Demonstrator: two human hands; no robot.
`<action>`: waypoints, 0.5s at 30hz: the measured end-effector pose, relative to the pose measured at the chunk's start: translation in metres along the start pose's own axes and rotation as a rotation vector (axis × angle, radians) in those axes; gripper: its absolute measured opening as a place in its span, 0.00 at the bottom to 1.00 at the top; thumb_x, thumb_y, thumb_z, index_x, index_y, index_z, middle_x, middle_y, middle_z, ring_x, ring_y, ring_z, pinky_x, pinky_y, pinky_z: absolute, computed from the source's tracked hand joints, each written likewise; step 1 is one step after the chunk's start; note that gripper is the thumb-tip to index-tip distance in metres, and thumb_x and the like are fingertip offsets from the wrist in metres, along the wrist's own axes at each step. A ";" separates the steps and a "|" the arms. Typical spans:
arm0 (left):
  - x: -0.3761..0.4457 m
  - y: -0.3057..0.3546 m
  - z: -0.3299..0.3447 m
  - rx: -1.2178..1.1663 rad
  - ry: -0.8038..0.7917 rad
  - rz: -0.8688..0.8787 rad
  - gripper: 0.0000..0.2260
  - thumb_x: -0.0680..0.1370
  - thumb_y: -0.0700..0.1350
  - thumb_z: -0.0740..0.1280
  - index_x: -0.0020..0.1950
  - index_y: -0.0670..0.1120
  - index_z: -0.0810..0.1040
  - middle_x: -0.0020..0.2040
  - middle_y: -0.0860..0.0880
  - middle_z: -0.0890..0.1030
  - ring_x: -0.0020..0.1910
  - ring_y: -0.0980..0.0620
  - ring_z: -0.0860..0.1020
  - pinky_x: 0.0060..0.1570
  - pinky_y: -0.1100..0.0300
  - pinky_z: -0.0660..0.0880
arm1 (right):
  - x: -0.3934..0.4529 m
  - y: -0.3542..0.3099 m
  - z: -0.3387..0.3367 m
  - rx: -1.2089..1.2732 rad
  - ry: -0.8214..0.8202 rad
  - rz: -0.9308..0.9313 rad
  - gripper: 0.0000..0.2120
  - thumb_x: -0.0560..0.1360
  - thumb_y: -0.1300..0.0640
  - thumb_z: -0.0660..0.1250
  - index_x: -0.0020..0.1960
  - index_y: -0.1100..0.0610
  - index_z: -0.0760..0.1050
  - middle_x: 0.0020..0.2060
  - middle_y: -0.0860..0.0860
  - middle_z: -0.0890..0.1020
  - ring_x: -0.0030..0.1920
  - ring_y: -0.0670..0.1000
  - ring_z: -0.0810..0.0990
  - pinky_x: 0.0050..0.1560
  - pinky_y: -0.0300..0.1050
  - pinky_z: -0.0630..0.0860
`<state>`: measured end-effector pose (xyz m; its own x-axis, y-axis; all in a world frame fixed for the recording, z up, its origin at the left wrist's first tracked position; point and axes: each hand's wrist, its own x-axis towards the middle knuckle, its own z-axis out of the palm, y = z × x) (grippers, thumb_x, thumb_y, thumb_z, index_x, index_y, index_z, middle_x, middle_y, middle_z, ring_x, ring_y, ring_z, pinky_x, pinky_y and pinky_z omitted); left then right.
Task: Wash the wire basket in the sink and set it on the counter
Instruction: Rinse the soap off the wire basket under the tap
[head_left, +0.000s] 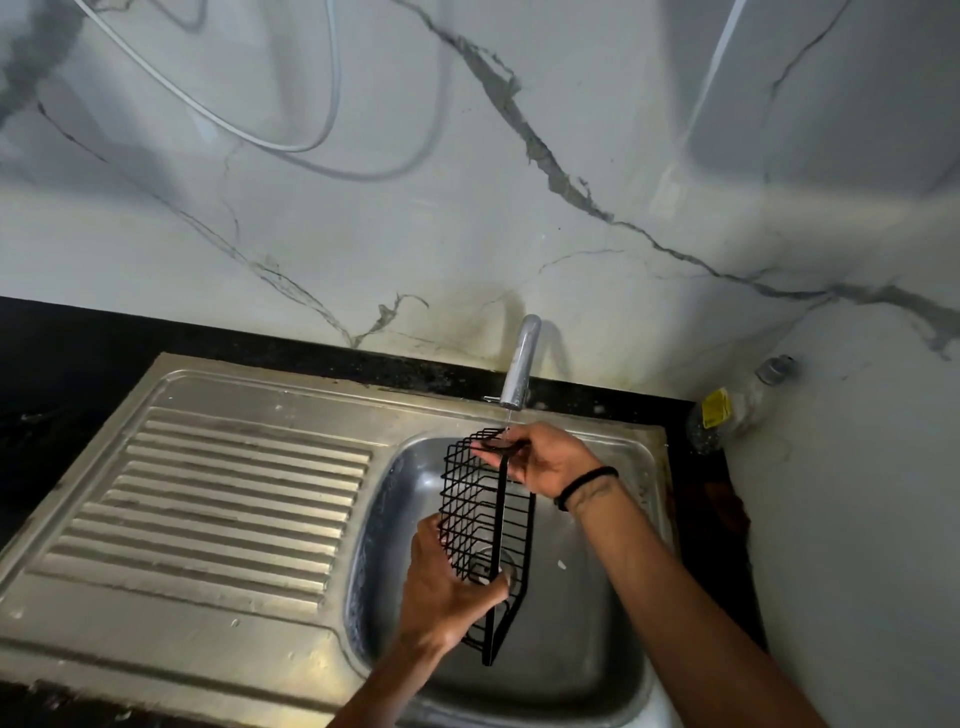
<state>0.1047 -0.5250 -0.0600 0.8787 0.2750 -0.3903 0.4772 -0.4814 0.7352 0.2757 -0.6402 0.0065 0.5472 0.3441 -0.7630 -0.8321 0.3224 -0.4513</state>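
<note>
Both forearms reach in from the near edge, and the left hand (447, 587) curls its fingers and thumb round the near end of the black wire basket (485, 525), gripping it. At the far end the right hand (545, 460), a black band on its wrist, pinches the basket's top rim. Between the two hands the basket hangs tilted on edge over the sink (582, 623) bowl, above the drain. Just beyond the right hand, the tap (519, 364) runs a thin stream onto the basket's far end. Left of the left hand lies the ribbed drainboard (223, 499); past the right wrist, a plastic bottle (737, 410) lies in the corner of the dark counter (78, 353)
</note>
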 end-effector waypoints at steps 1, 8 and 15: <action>0.000 -0.003 0.000 -0.038 0.004 0.011 0.55 0.61 0.65 0.81 0.79 0.50 0.56 0.74 0.50 0.67 0.71 0.53 0.68 0.66 0.64 0.64 | -0.001 0.001 0.003 -0.046 -0.012 -0.014 0.05 0.83 0.69 0.58 0.56 0.64 0.70 0.50 0.70 0.83 0.48 0.67 0.86 0.33 0.49 0.84; 0.018 0.026 -0.016 -0.492 -0.041 0.107 0.37 0.77 0.74 0.55 0.82 0.59 0.58 0.83 0.54 0.59 0.80 0.59 0.59 0.78 0.52 0.59 | -0.015 0.008 0.006 -0.369 0.044 -0.106 0.07 0.86 0.60 0.57 0.61 0.61 0.70 0.34 0.59 0.86 0.38 0.59 0.87 0.20 0.39 0.72; 0.097 0.079 0.017 -0.537 -0.107 0.057 0.42 0.74 0.79 0.50 0.84 0.60 0.50 0.85 0.54 0.51 0.83 0.53 0.51 0.82 0.40 0.49 | -0.034 0.020 -0.025 -0.405 0.320 -0.465 0.13 0.84 0.51 0.63 0.53 0.60 0.80 0.39 0.61 0.87 0.32 0.52 0.86 0.23 0.37 0.74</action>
<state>0.2275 -0.5504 -0.0490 0.9130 0.1608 -0.3750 0.3788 0.0075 0.9254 0.2386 -0.6672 0.0122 0.8533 -0.0467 -0.5193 -0.5200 -0.0029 -0.8542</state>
